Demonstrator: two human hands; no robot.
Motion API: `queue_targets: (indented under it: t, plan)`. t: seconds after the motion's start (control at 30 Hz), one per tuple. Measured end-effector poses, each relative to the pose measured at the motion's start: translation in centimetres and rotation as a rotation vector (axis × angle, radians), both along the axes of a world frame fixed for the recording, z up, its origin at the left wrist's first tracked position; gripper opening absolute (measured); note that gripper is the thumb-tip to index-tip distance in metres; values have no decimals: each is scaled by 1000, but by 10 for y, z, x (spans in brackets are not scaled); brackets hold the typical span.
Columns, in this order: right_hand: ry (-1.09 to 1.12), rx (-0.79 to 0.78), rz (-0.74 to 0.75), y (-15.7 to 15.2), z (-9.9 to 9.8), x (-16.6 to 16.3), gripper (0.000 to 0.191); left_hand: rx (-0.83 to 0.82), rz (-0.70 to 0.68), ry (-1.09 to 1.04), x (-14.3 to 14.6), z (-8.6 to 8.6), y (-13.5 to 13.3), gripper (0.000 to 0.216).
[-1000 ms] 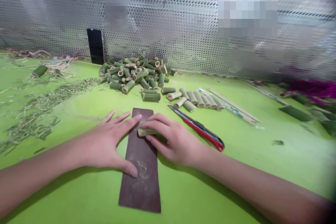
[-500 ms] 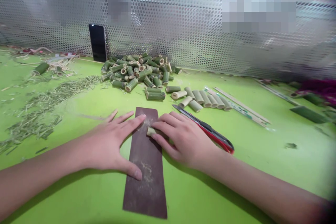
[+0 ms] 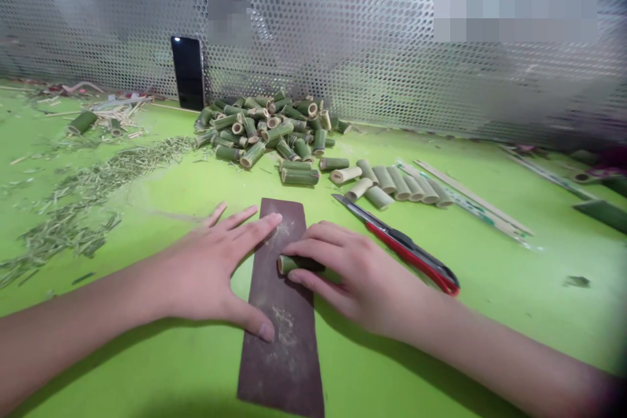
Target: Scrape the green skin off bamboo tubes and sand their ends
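Observation:
A long brown strip of sandpaper (image 3: 279, 366) lies on the green table, with pale dust on its face. My left hand (image 3: 206, 274) is spread over its left edge, index fingertip and thumb pressing on the strip. Between the thumb and fingers of my right hand (image 3: 353, 274) is a short green bamboo piece (image 3: 294, 265), lying across the sandpaper's middle; its right end is hidden under the hand. Just beyond my right hand rests a red and black utility knife (image 3: 401, 241) with its blade out.
A heap of green bamboo pieces (image 3: 264, 124) sits at the back, near a phone (image 3: 189, 73) leaning on a perforated metal wall (image 3: 343, 32). Paler scraped pieces (image 3: 399, 183) stand in a row at right, beside thin sticks (image 3: 475, 199). Green shavings (image 3: 108, 176) lie at left.
My right hand has moved the bamboo piece nearer to me along the sandpaper, and a greener side of it now shows. My left hand keeps its place on the strip. The view has shifted slightly.

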State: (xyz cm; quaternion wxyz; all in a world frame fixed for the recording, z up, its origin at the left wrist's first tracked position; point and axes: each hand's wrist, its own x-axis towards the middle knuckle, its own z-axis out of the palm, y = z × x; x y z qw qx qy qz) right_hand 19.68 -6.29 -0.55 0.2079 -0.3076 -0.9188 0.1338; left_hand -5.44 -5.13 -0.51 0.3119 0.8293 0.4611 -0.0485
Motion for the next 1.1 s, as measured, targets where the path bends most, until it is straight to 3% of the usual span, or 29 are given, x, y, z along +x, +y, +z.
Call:
queue_targets:
  t: [0.2, 0.33, 0.43, 0.53, 0.63, 0.77, 0.87, 0.97, 1.1]
  plan:
    - [-42, 26, 31, -7, 0, -5, 13, -32, 21, 16, 4, 4, -1, 136]
    - [5, 84, -86, -3, -5, -10, 10, -23, 20, 29, 4, 5, -1, 137]
    - [14, 17, 25, -4, -5, -14, 8, -4, 18, 35, 3, 3, -2, 138]
    - [28, 29, -147, -5, -4, -16, 8, 4, 31, 46, 2, 1, -3, 139]
    - [14, -22, 54, -6, -2, -18, 10, 37, 17, 33, 1, -1, -3, 139]
    - [-14, 19, -135, -5, -2, -18, 10, 27, 35, 60, 1, 1, -3, 141]
    - [-43, -38, 19, -6, -2, -19, 14, 21, 26, 67, 2, 5, -3, 143]
    - [-65, 15, -181, -6, -1, -21, 15, 14, 54, 79, 2, 5, -3, 142]
    - [-37, -27, -2, -6, -2, -22, 13, 32, 19, 62, -1, 3, -2, 143]
